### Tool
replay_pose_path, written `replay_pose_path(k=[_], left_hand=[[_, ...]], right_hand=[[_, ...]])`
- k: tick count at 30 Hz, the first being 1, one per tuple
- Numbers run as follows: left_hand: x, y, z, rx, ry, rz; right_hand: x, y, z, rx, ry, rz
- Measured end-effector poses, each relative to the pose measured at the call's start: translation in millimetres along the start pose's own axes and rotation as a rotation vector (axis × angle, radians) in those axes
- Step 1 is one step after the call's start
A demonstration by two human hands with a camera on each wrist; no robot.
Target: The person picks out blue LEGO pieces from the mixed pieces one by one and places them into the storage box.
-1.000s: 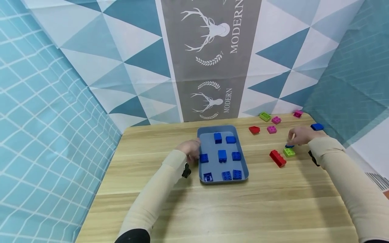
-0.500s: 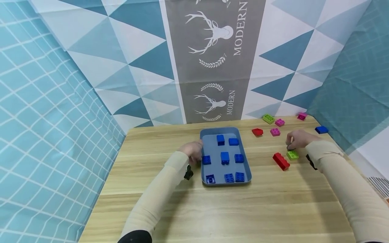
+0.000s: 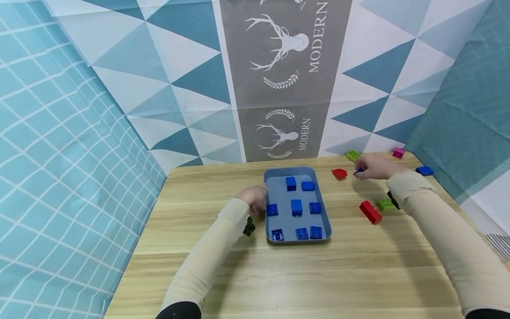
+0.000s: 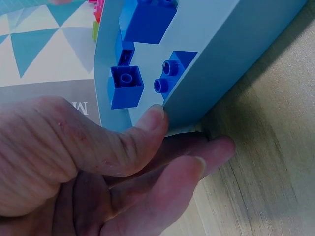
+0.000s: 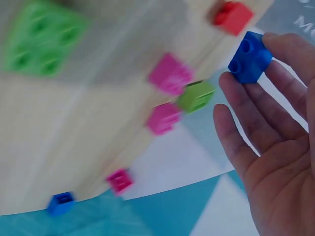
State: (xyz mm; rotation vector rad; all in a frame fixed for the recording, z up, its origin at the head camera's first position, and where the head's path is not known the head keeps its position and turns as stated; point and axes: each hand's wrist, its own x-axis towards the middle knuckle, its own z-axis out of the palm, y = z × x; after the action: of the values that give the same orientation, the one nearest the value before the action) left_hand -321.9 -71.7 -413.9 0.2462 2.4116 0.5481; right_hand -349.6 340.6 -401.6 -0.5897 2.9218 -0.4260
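Note:
My right hand pinches a blue toy building brick between thumb and fingertips. In the head view it hovers over the table's far right, and the brick shows only in part. At the left side of a grey-blue tray, my left hand holds the wall, its thumb at the rim and its fingers along the outside, as the left wrist view shows. Several blue bricks lie spread inside the tray, some studs up, one with its hollow underside up.
Right of the tray lie a long red brick, a lime green brick and a smaller red piece. Farther back are another green brick, a pink brick and a blue brick. Two pink bricks show below the right hand.
My right hand has lifted the blue brick from beside the green brick and carried it back and left, covering the two pink bricks in the head view. The left hand stays at the tray.

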Motion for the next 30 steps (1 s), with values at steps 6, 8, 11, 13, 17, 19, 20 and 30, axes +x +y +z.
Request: replay_pose_path(k=[6, 8, 11, 13, 17, 19, 20, 30], left_hand=[[0.1, -3.2, 0.3, 0.004, -0.003, -0.001], [0.3, -3.9, 0.6, 0.006, -0.004, 0.0], [1.4, -4.1, 1.5, 0.006, -0.011, 0.006], [2.6, -3.9, 2.2, 0.006, -0.016, 0.006], [2.0, -2.5, 1.7, 0.003, -0.017, 0.006], [1.2, -1.6, 0.5, 0.006, -0.016, 0.003], [1.0, -1.2, -0.1, 0.008, -0.015, 0.002], [0.1, -1.9, -3.1, -0.008, -0.013, 0.005]], right_hand=[[36.8, -40.0, 0.3, -0.021, 0.0, -0.05], [49.1, -51.9, 2.8, -0.016, -0.014, -0.053], [65.4, -69.5, 7.3, -0.02, -0.027, -0.086], [74.8, -82.5, 10.4, -0.035, -0.028, -0.122], [91.3, -108.5, 16.3, -0.034, -0.033, -0.186], [98.0, -120.6, 18.8, -0.005, -0.035, -0.213], [101.3, -126.2, 20.4, 0.01, -0.034, -0.221], [129.2, -168.5, 42.8, 0.072, -0.034, -0.295]])
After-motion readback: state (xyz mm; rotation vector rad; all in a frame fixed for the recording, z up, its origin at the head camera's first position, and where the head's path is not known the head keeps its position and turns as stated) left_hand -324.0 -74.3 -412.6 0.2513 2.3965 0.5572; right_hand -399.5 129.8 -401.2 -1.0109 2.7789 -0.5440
